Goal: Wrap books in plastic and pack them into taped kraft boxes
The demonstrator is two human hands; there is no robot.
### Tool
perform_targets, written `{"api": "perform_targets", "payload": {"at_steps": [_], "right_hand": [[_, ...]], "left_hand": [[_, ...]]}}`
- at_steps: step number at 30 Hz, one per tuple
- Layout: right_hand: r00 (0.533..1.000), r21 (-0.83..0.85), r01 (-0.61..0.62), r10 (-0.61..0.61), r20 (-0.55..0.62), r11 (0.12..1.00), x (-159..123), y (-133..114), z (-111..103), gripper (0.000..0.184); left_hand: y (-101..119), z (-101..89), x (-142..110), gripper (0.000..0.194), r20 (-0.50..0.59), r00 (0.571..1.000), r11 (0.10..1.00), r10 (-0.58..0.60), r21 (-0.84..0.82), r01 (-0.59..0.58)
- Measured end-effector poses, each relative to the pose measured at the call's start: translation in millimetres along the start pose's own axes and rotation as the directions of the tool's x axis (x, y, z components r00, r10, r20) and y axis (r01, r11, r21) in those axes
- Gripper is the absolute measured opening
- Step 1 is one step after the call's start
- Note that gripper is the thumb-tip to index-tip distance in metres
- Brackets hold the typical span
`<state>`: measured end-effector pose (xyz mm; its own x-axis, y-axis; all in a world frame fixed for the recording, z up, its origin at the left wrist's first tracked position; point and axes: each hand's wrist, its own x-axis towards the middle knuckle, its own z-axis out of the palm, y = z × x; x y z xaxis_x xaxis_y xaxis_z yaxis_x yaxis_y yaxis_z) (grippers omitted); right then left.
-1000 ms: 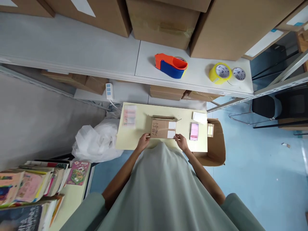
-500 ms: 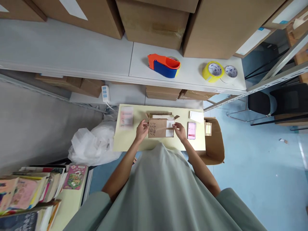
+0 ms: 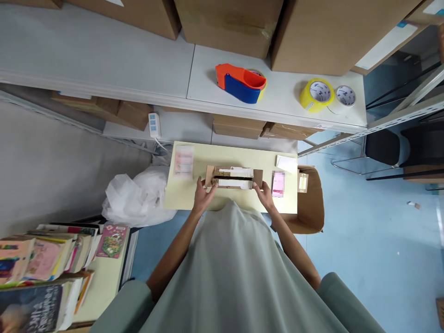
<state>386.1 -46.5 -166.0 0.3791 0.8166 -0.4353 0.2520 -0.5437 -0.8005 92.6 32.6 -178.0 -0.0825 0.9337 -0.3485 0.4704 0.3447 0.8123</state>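
Observation:
A small cardboard box [image 3: 233,184] is between my hands above the pale yellow table [image 3: 182,196]. Its flapped side faces up, with a dark gap between the two long flaps and a short brown flap sticking out at each end. White strips run along the long flaps. My left hand [image 3: 203,195] grips the left end, thumb on the near flap. At the near right corner my right hand [image 3: 265,195] holds the box too, thumb on top. To the right of it lie a phone [image 3: 278,184] with a pink screen and some white paper [image 3: 286,163].
A blurred printed sheet [image 3: 183,162] lies at the table's left. An open carton [image 3: 314,199] stands off the right edge. On the shelf above are an orange and blue tape dispenser [image 3: 241,84] and yellow tape [image 3: 316,95]. White plastic bags [image 3: 135,199] and books [image 3: 41,259] are left.
The box has been turned: its handwritten side faced me before, and now its flapped side faces up. Both hands stayed on it. The view has shifted slightly.

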Motion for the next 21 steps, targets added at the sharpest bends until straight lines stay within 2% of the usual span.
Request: {"api": "perform_targets", "payload": {"at_steps": [2,3,4,6,8,12,16,21], "right_hand": [[0.988,-0.095,0.124,-0.132,-0.082,0.988,1,-4,-8,0.083],[0.971,-0.169,0.198,-0.217,-0.105,0.966,4,-8,-11,0.082],[0.948,-0.25,0.27,-0.301,-0.098,0.93,7,-13,-15,0.077],[0.902,-0.385,0.395,-0.431,-0.009,0.835,18,-24,-18,0.064],[0.867,-0.463,0.477,-0.487,0.108,0.747,32,-35,-17,0.055],[0.841,-0.524,0.537,-0.471,0.267,0.661,61,-50,-8,0.047],[0.825,-0.519,0.566,-0.434,0.363,0.64,78,-58,-6,0.04],[0.769,-0.487,0.633,-0.422,0.479,0.601,86,-62,-8,0.059]], "left_hand": [[8,-7.9,-8,0.069,-0.099,0.971,0.97,0.217,0.131,-0.204],[13,-11.3,-11,0.059,-0.095,0.938,0.93,0.334,0.195,-0.312],[19,-13.6,-12,0.048,-0.053,0.901,0.881,0.431,0.242,-0.407],[29,-13.8,-12,0.035,0.082,0.838,0.789,0.539,0.297,-0.537],[37,-8.5,-8,0.036,0.215,0.8,0.72,0.56,0.352,-0.598],[42,7.0,-3,0.041,0.35,0.787,0.621,0.507,0.485,-0.616],[37,12.3,-6,0.041,0.368,0.774,0.563,0.515,0.536,-0.629],[33,7.1,-18,0.036,0.345,0.762,0.552,0.548,0.535,-0.639]]}}
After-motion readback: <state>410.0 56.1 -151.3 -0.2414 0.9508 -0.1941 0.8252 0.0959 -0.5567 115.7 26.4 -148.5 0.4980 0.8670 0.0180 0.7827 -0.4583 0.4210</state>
